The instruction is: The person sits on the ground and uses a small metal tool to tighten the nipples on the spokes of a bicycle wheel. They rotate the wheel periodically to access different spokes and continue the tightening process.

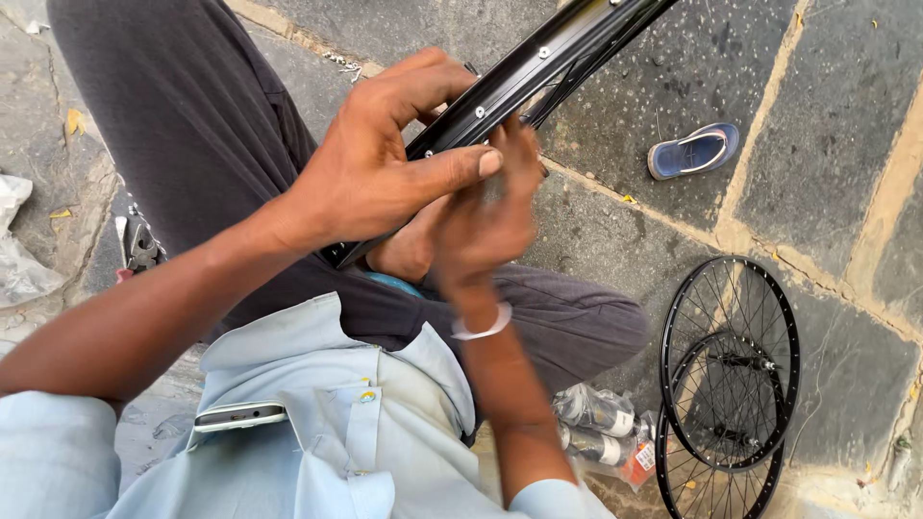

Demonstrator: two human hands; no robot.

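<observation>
Rim (524,72): black bicycle rim, bare inner channel facing up, row of small silver spoke holes or nipples showing; runs diagonally from the lap up to the top edge of the frame, over the dark trousers (192,125).
Left hand (385,159): grip clenched around the rim from above, thumb stretched along its lower edge.
Right hand (486,216): motion-blurred, fingertips at the rim just beside the left thumb; cannot tell whether grip holds anything; white band on the wrist.
Progress, judged: rim in hand appears unfinished, spokes visible only near the top of the frame; holes near the hands look unfilled. How much remains, not readable.
Finished wheels (729,370): two black spoked wheels with hubs, overlapping, flat on the stone floor (846,106) at lower right, well apart from the hands.
Packages (601,428): clear plastic bags holding dark cylindrical parts, one with a small orange-and-white label, just left of the wheels.
Sandal (694,151): blue, alone on the paving, upper right.
Shirt pocket: phone (238,415), pale edge showing.
Far left: crumpled plastic (17,250).
</observation>
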